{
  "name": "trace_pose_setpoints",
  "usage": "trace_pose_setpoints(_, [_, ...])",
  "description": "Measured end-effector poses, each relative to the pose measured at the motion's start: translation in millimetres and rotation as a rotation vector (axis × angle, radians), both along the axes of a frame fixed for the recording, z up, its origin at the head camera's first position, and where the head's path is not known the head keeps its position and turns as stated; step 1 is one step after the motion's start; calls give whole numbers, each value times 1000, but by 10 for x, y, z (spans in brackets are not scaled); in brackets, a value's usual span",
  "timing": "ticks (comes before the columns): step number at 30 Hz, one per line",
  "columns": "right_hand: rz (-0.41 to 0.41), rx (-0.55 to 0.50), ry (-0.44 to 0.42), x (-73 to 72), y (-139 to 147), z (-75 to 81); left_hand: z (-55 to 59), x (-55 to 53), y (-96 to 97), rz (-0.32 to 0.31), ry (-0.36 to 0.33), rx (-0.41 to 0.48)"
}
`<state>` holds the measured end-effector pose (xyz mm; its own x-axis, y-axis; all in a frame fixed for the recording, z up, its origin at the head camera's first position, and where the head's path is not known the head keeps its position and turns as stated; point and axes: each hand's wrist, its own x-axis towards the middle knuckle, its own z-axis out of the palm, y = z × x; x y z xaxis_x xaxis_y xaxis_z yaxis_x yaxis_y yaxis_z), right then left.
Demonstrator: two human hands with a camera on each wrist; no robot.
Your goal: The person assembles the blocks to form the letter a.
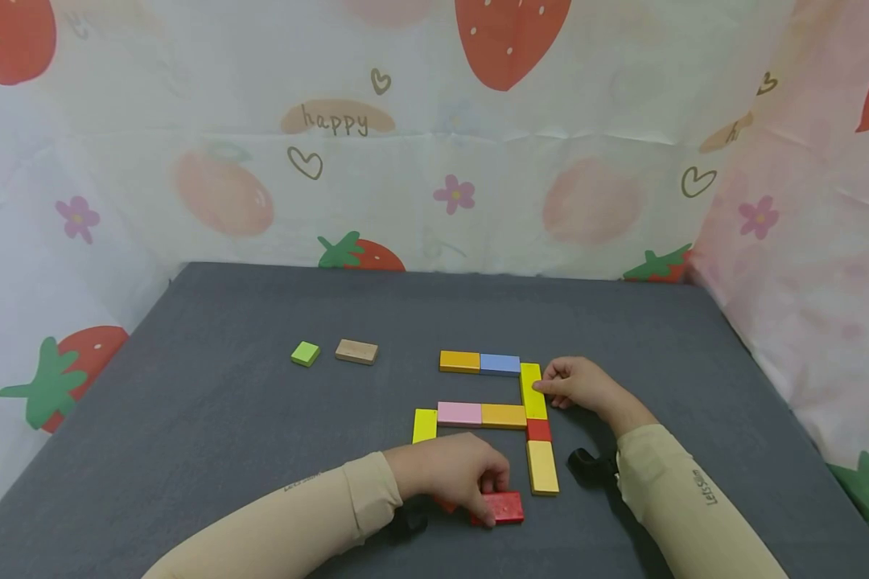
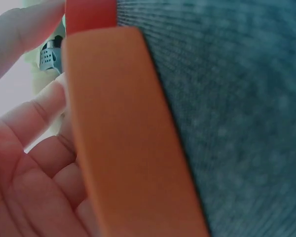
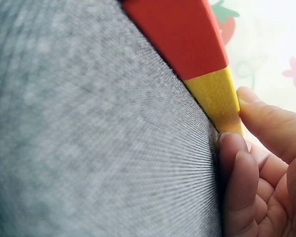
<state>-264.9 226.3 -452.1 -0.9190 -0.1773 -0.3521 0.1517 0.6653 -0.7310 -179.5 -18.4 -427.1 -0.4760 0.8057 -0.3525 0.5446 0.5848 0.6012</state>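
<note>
A red wooden block (image 1: 505,508) lies near the front of the grey table, with my left hand (image 1: 458,470) pinching its left part between thumb and fingers. Close to the left wrist camera is an orange block (image 2: 128,133), with the red block (image 2: 91,15) just beyond its end; in the head view my hand mostly hides it. At the right, my right hand (image 1: 582,388) holds the edge of a yellow block (image 1: 531,386). Its thumb rests on the top and its curled fingers touch the side, as the right wrist view shows. A small red block (image 1: 539,430) adjoins the yellow one.
Flat blocks form a branching line: an orange block (image 1: 459,362) and a blue block (image 1: 500,365) behind, a pink block (image 1: 459,414) mid-row, a cream block (image 1: 543,468) at right. A green block (image 1: 306,354) and a brown block (image 1: 356,351) lie apart at back left.
</note>
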Motion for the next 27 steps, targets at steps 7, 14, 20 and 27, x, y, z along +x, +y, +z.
trace_pose_setpoints(7, [-5, 2, 1, -6, 1, -10, 4, 29, -14, 10, 22, -24])
trace_pose_setpoints(14, [-11, 9, -2, -7, -1, -5, 21, 57, -31, 31, 35, -32])
trace_pose_setpoints(20, [-14, 7, -5, -5, -3, -8, 3, 42, -71, 28, 58, -8])
trace_pose_setpoints(27, [-18, 8, -8, -9, -4, -15, 77, -54, -248, 111, 57, 26])
